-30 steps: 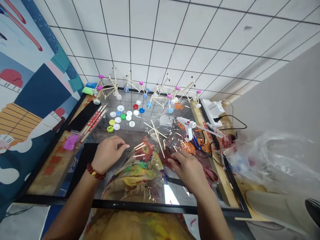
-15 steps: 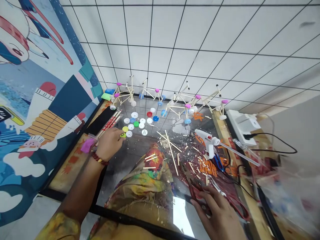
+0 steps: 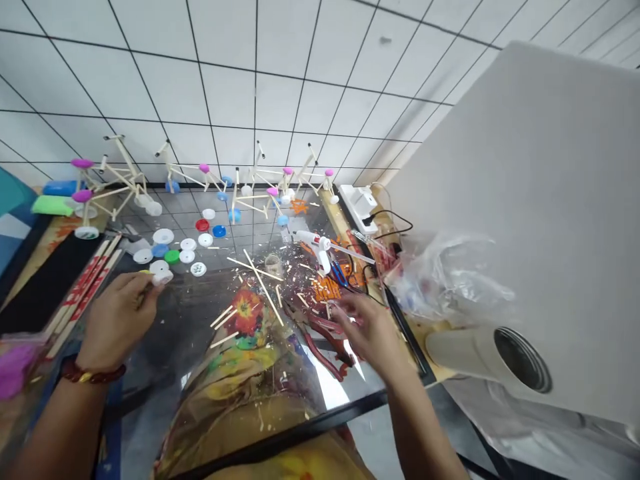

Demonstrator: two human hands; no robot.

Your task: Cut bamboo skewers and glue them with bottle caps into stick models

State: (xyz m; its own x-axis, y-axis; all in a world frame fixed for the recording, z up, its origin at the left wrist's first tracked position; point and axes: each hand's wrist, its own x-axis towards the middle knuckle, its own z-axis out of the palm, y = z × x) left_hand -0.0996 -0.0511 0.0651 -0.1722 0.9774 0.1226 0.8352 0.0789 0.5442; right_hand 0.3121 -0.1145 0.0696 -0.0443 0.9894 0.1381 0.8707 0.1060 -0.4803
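Pinched between the fingertips of my left hand (image 3: 120, 317) is a white bottle cap (image 3: 163, 277), at the near edge of a group of loose caps. Just beyond it lie a green cap (image 3: 171, 257), a blue cap (image 3: 219, 231) and a red cap (image 3: 202, 225). My right hand (image 3: 367, 327) hovers with fingers apart over the right side of the table, and I see nothing held in it. Red-handled pliers (image 3: 320, 353) lie to its left. A white hot glue gun (image 3: 314, 247) rests just beyond the fingers.
Stick frames with pink tops and cap feet (image 3: 255, 193) stand along the tiled wall. Cut sticks (image 3: 263, 287) and white scraps litter the middle. At right are a power strip (image 3: 357, 208), a plastic bag (image 3: 450, 273) and a pale tube (image 3: 465, 353).
The view has swung to the right. My right hand has left the pliers and moved up toward the glue gun. My left hand, earlier at a yellow-green cap, now lifts a white one.
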